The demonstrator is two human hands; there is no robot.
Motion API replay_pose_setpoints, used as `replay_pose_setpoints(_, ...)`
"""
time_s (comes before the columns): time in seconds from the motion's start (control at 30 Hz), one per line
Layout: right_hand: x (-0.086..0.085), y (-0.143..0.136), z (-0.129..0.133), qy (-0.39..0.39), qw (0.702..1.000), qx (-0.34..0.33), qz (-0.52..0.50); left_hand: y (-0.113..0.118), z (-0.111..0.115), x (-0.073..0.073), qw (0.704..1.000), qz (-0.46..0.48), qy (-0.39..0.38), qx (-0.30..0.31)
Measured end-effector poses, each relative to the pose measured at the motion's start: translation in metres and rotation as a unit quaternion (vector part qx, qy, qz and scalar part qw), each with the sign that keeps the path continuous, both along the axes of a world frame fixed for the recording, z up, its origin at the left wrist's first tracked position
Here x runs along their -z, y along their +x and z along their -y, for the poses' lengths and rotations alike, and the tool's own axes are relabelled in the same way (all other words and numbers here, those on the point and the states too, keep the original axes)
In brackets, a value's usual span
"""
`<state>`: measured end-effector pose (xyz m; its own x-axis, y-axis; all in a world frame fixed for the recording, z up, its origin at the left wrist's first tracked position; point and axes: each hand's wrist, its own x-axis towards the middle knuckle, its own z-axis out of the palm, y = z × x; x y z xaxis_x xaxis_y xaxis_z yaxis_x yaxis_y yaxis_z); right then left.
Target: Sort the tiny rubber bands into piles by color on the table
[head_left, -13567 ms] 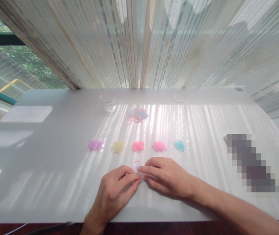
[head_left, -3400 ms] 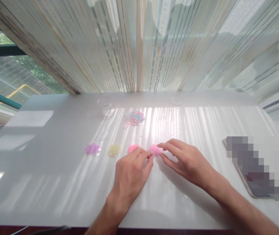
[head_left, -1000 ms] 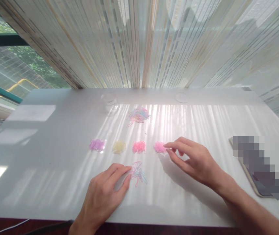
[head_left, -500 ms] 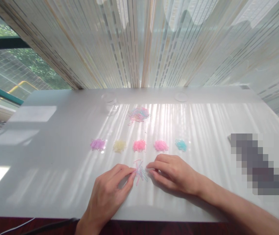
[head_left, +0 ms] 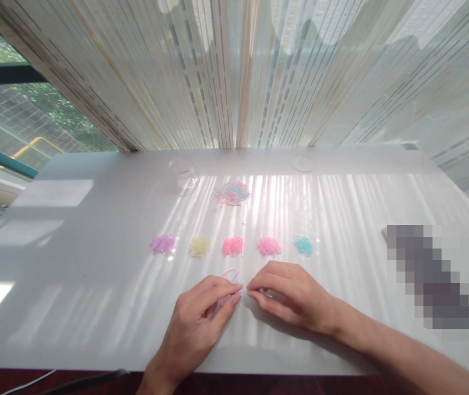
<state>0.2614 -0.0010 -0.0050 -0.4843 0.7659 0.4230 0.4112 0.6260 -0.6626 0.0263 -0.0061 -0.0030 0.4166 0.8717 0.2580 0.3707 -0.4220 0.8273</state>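
Purple pile (head_left: 162, 244): sitting at the left end of your row.
Yellow pile (head_left: 199, 247): coming next, jar (head_left: 184, 174) standing behind.
Left hand (head_left: 201, 315): you're keeping thumb and index almost together, can't tell if they're gripping a band.
Loose bands (head_left: 230, 275): lying by those fingertips, partly hidden, red pile (head_left: 233, 246) sitting just beyond, mixed pile (head_left: 233, 193) further back.
Pink pile (head_left: 269, 246): sitting beyond your right hand (head_left: 294, 291), which is curling nearly closed, hold unclear tbh.
Blue pile (head_left: 303, 245): ending the row.
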Motion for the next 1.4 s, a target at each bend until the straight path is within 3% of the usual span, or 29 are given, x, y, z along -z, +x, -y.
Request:
replay_pose_setpoints(0.43,0.003,0.002,-0.001,0.026,0.999,0.004,0.017,0.004,-0.002,0.004,1.0,0.001,0.01,-0.003)
replay_pose_setpoints(0.57,0.001,0.004,-0.002,0.028,0.999,0.008,0.038,-0.005,-0.008,-0.001,0.999,-0.024,0.037,-0.021)
replay_pose_setpoints(0.6,0.0,0.005,-0.003,0.029,0.998,0.008,0.047,-0.011,-0.011,-0.003,0.997,-0.035,0.055,-0.042)
replay_pose_setpoints(0.67,-0.002,0.008,-0.004,0.029,0.998,0.006,0.06,-0.025,-0.021,-0.006,0.979,-0.067,0.118,-0.15)
replay_pose_setpoints(0.77,-0.005,0.011,-0.005,0.028,0.997,-0.002,0.065,-0.051,-0.038,-0.008,0.916,-0.141,0.185,-0.327)
replay_pose_setpoints(0.87,-0.005,0.012,-0.006,0.027,0.997,-0.009,0.071,-0.07,-0.05,-0.004,0.891,-0.189,0.185,-0.37)
replay_pose_setpoints(1.2,0.0,0.011,-0.009,0.006,0.995,-0.015,0.095,-0.075,-0.05,0.005,0.886,-0.205,0.136,-0.393)
replay_pose_setpoints(1.4,0.0,0.01,-0.008,0.003,0.996,-0.011,0.094,-0.072,-0.045,0.0,0.9,-0.188,0.178,-0.349)
